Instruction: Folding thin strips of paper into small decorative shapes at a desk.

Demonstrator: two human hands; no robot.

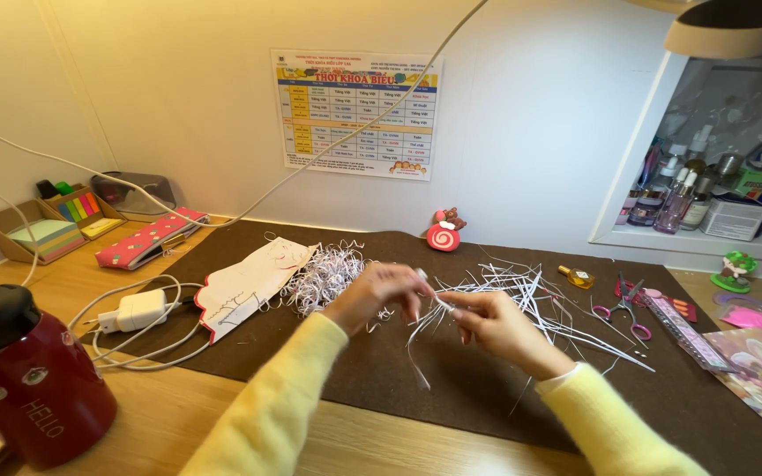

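A: What's lying under the hands?

B: One dark brown felt mat [451, 397] is covering the wooden desk [72, 282]. Both hands are working above its middle, wearing yellow sleeves.

A: And what are they holding?

B: The left hand [372, 295] and the right hand [491, 322] are both pinching closed on one thin white paper strip [429, 326], which is trailing down between them. A loose spread of straight strips [531, 300] is lying just beyond the right hand, too many to count.

A: Anything by the left hand?

B: One heap of curled shreds [324, 278] and one cut paper sheet [244, 286] beyond it; further left, one white charger [138, 310] and one red mug [24, 388].

A: Any advice?

B: I'd judge light fingertip pressure is working best, keeping the strip taut without tearing. One pair of pink scissors [625, 308] is resting right of the right hand.
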